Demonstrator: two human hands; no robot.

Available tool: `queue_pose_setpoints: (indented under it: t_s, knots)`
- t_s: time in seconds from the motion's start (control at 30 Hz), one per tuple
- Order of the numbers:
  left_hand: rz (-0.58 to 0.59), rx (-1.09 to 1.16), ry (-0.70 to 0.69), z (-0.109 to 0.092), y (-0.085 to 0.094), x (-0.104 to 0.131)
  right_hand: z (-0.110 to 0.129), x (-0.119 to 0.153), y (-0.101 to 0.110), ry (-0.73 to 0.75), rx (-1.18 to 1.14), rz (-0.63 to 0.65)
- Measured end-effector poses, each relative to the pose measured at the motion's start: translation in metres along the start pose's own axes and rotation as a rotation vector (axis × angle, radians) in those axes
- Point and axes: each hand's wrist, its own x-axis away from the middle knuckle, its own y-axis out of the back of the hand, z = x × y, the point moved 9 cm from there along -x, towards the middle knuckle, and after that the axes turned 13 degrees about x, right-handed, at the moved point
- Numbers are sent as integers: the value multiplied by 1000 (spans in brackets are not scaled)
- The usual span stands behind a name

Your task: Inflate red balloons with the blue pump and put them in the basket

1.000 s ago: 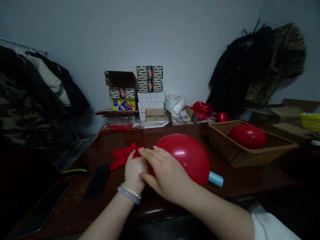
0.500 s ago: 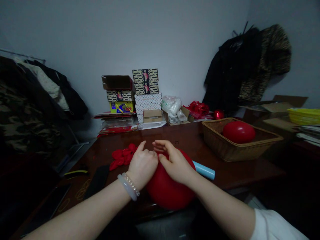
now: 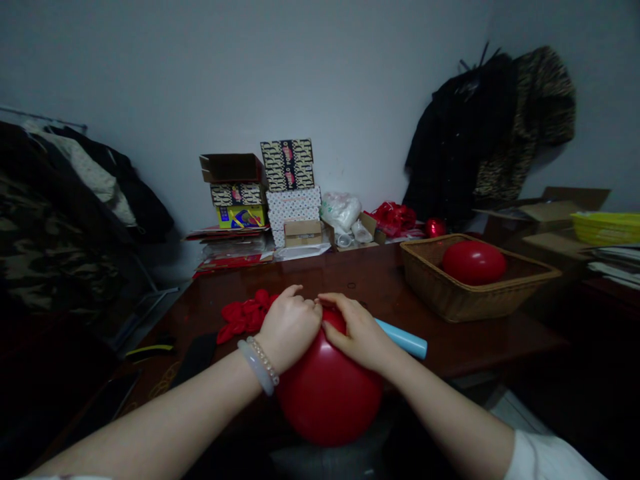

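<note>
A large inflated red balloon [image 3: 330, 393] hangs at the table's near edge, below both of my hands. My left hand [image 3: 293, 327], with two bracelets at the wrist, is closed at the balloon's top; its neck is hidden behind the fingers. My right hand [image 3: 357, 330] curves over the top right of the balloon, thumb and fingers closed around its upper part. Behind my right hand lies a light blue cylinder [image 3: 405, 339]. Left of my left hand is a bunch of uninflated red balloons [image 3: 243, 317].
On the brown table [image 3: 360, 273], a wicker basket [image 3: 465, 300] at the right holds another red balloon [image 3: 474, 262]. Stacked boxes [image 3: 294, 207] and plastic bags [image 3: 341, 210] stand along the wall. A yellow-handled tool [image 3: 150, 349] and rubber bands [image 3: 163, 381] lie at the left.
The balloon has moved down and a little left and shows more of its surface. My right hand has shifted slightly right and down; both hands stay close together.
</note>
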Motion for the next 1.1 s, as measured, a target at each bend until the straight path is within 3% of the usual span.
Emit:
queue_pose_setpoints:
  t_s: [0.17,0.37,0.57,0.67,0.73,0.83,0.9,1.0,1.1]
  knots:
    - [-25,-28,39,-4,0,-7,-3,-9,2,-136,-56,69]
    - [-105,-15,39,-1,0,-10,-7,-13,10,-75,80,-25]
    - [18,-14,-220,-9,-17,-12,-7,-11,-3,31,240,96]
    - [98,12,-299,-9,-13,-11,-2,-12,-5,49,282,104]
    - [147,62,-281,-4,-5,-12,2,-11,-6,65,291,103]
    - [251,204,-168,15,4,-16,9,-8,-6,110,272,100]
    - [328,427,-123,24,4,-18,13,-4,-6,144,256,100]
    - [544,864,-73,29,-13,-13,13,-1,-2,168,253,85]
    - [556,1133,75,38,-30,-13,8,-2,2,154,256,65]
